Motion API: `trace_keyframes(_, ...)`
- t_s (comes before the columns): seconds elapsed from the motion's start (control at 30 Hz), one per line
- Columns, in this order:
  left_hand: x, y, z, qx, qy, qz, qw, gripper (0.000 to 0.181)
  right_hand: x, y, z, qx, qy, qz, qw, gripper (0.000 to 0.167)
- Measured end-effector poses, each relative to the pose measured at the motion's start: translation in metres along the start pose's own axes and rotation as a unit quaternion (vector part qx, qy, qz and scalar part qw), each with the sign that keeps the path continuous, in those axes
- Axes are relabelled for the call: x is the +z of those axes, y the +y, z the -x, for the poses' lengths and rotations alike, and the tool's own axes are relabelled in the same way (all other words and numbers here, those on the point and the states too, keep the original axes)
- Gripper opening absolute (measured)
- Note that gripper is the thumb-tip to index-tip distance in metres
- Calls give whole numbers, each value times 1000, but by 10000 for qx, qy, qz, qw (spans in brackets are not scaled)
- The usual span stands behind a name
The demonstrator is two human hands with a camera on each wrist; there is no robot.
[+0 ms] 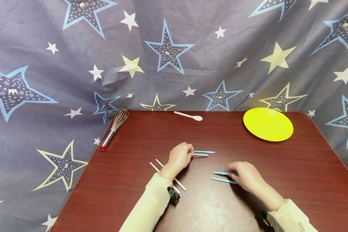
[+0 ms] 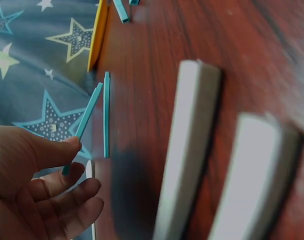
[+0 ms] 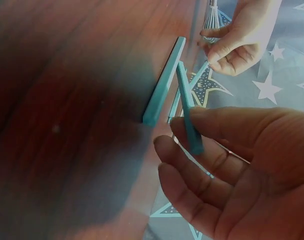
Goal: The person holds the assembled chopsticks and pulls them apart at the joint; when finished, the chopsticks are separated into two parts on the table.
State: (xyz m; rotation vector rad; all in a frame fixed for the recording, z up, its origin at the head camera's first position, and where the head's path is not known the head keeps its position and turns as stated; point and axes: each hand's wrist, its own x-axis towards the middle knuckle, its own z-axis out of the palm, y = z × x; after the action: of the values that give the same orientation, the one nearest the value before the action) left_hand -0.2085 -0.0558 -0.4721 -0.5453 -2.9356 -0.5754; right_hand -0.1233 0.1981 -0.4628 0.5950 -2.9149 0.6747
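My left hand (image 1: 179,158) pinches a teal stick (image 2: 89,111) between thumb and forefinger, its other fingers loosely bent. A second teal stick (image 2: 106,120) lies on the table beside it. To the right and nearer, my right hand (image 1: 245,175) pinches another teal stick (image 3: 187,100) with thumb and forefinger, tilted up off the table. Another teal stick (image 3: 165,82) lies alongside, apart from the fingers. Two white sticks (image 1: 180,184) lie roughly parallel on the table under my left forearm, which hides their middles.
The dark red wooden table (image 1: 110,193) meets a starry curtain (image 1: 150,83). Along its far side lie a whisk (image 1: 113,130) with a red-tipped handle at left, a white spoon (image 1: 195,118) in the middle, and a yellow plate (image 1: 268,124) at right.
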Motion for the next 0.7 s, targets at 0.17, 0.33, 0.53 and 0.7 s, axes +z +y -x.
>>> trace_keyframes(0.17,2,7,-6,36,-111,-126,9999,13,2,1,-1,-51,-101,65,9999,18)
trace_keyframes(0.33,6,11,-10,155,-151,-429,9988,14,2,2,-2,-55,-197,93,9997,18)
trace_keyframes(0.53,10,15,-14,405,-171,-857,9954,19,3,2,-2,-84,-235,144,9996,18)
trace_keyframes(0.7,13,18,-17,551,-166,-1100,9923,19,3,2,-3,-106,-251,139,9995,19)
